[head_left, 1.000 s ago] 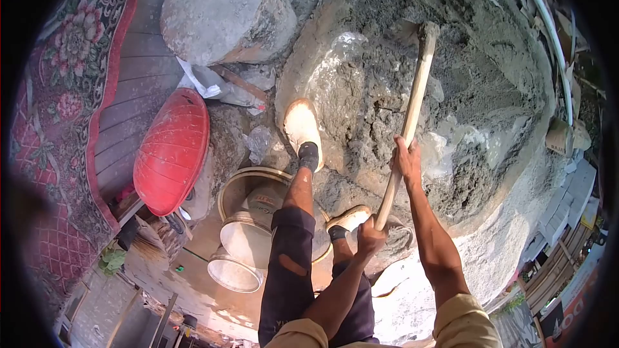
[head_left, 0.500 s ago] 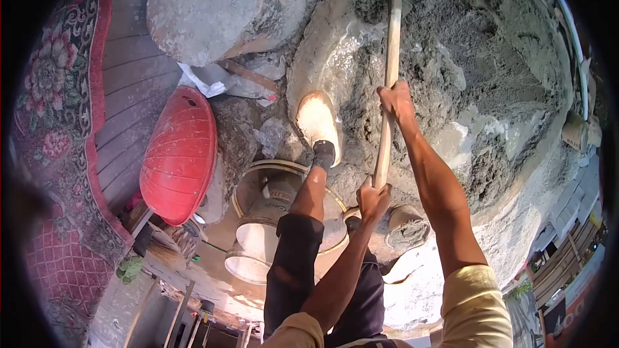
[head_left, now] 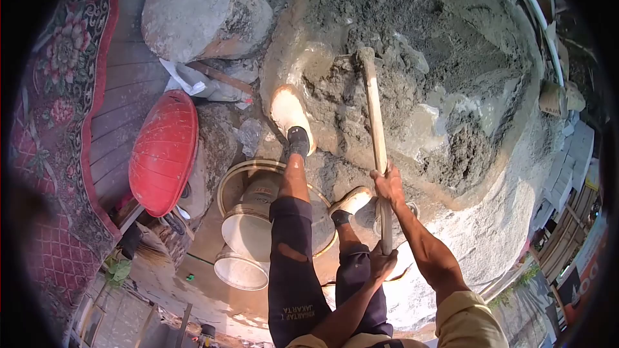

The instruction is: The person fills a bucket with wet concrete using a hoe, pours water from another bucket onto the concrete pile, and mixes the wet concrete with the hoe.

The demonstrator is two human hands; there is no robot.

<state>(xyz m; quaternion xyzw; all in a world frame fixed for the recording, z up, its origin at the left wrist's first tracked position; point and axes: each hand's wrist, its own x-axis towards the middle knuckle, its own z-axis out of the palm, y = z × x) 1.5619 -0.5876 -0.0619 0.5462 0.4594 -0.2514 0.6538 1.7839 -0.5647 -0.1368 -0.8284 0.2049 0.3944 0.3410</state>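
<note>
Both of my hands are wrapped round the wooden handle of a hoe (head_left: 375, 113). My left hand (head_left: 383, 263) is closed on the near end, close to my thigh. Farther up the shaft, my right hand (head_left: 388, 185) grips it too. The far end of the hoe rests in wet grey mortar (head_left: 445, 45); its blade is mostly hidden there. Mortar lies heaped in a broad patch, with shiny wet pools. My shoe (head_left: 290, 113) stands at the left edge of the mortar, and my other shoe (head_left: 352, 201) is nearer to me.
A red plastic basin (head_left: 164, 154) leans on its side at left, below a big concrete-crusted drum (head_left: 200, 9). White buckets (head_left: 242, 270) stand beside my legs. A patterned carpet (head_left: 61, 109) hangs at far left. Pale sand (head_left: 477, 238) lies at right.
The hoe has been drawn toward me through the mortar, its head coming nearer. Both hands moved back with it, the left to beside my thigh. The view has shifted slightly.
</note>
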